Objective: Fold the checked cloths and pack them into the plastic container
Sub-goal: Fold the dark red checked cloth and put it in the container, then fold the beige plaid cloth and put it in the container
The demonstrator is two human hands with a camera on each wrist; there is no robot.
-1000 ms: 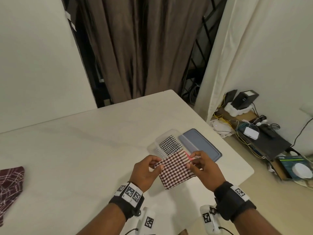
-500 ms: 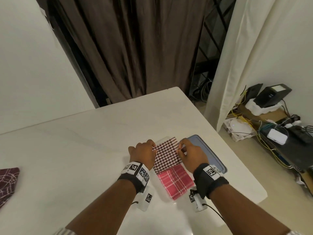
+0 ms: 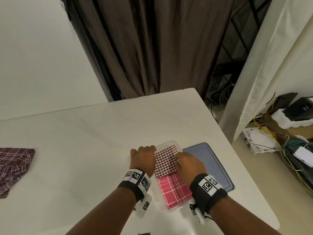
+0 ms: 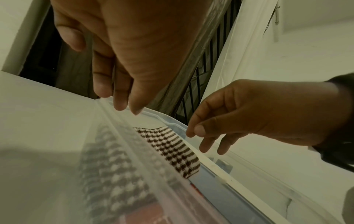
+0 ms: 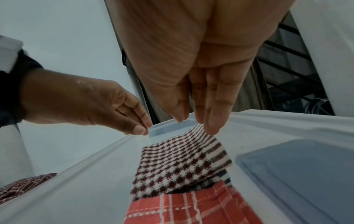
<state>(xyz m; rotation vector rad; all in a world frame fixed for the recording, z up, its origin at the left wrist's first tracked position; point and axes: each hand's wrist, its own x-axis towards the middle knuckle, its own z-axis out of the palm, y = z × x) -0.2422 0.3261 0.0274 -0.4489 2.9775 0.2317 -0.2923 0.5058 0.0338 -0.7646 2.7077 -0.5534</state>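
A clear plastic container [image 3: 168, 142] lies on the white table. In its far half lies a folded maroon-and-white checked cloth [image 3: 166, 161] [image 5: 180, 163] [image 4: 172, 145]; a folded red checked cloth [image 3: 172, 189] [image 5: 191, 209] fills the near half. My left hand [image 3: 147, 150] [image 4: 126, 106] hangs at the container's left rim, fingers loosely curled, holding nothing. My right hand [image 3: 179, 157] [image 5: 197, 122] hovers over the maroon cloth's right side with straight fingers, fingertips just at its far edge. A black checked edge peeks from under the maroon cloth.
A blue-grey lid [image 3: 210, 167] lies flat right of the container, close to the table's right edge. A dark maroon checked cloth [image 3: 13, 168] lies crumpled at the table's far left. Cables and devices clutter the floor to the right.
Both hands carried the maroon checked cloth from above the table's near part down into the container's far half, then let go of it. It now covers the black checked cloth.
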